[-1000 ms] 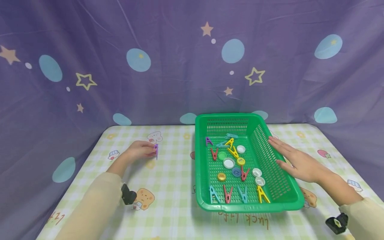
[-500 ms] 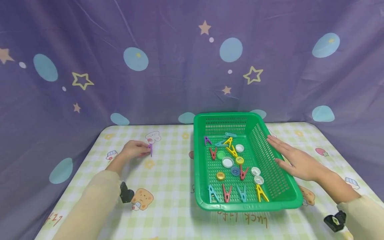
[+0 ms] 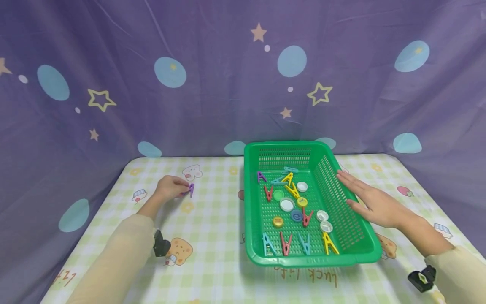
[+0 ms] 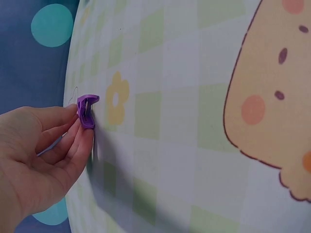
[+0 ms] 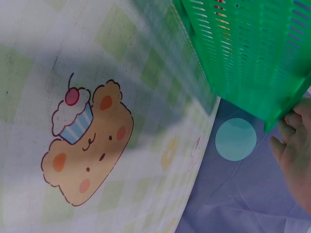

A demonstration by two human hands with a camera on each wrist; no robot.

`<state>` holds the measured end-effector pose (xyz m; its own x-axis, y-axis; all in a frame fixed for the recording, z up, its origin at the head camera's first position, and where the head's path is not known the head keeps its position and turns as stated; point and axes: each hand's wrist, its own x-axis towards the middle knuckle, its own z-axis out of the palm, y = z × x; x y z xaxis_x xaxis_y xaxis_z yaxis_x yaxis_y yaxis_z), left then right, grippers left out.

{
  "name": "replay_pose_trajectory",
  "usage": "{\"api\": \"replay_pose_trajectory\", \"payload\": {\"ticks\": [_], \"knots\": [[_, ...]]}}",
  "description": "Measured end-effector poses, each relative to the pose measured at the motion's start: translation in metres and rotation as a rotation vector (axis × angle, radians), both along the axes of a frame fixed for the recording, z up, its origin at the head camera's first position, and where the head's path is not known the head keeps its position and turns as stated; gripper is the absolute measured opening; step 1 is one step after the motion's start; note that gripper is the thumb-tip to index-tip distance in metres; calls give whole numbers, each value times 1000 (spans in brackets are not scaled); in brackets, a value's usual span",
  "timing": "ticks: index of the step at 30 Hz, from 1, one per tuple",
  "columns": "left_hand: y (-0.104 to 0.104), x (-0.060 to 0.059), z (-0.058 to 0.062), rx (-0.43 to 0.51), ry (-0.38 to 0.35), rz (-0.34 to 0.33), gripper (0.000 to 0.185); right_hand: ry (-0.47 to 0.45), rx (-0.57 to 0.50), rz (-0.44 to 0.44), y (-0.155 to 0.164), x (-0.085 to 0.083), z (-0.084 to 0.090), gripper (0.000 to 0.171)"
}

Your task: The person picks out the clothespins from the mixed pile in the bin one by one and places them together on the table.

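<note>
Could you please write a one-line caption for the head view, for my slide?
Left hand pinches a purple clip on the checked tablecloth; right hand rests flat against a green basket.

This looks like a staged recording corner set up in a home-like or playroom manner, not a real workshop or office. A purple curtain [image 3: 212,93] printed with stars and pale blue circles hangs behind and on both sides, closing off the room completely. The tabletop [image 3: 212,253] is covered with a soft cloth of green and yellow checks, with cartoon bears, cupcakes and small flowers. On it stands a green plastic basket [image 3: 343,202] containing coloured clothes pegs [image 3: 286,244] and bottle caps [image 3: 287,204], ordinary household things
</note>
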<state>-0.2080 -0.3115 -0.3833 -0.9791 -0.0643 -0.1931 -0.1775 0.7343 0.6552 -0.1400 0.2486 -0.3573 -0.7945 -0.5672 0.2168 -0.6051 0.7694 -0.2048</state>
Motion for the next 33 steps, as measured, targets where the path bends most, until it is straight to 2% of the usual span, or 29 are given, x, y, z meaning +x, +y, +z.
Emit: {"api": "replay_pose_trajectory", "payload": {"ticks": [17,25,33], "knots": [[-3,3,-3,53,9,12,27,-16,12,-20,0,-2,-2,67],[-1,11,-1,22,30,16,25,-12,7,-19,-1,-1,-1,66],[-3,10,-2,-4,41,21,27,-12,3,-19,0,-1,-2,66]]}}
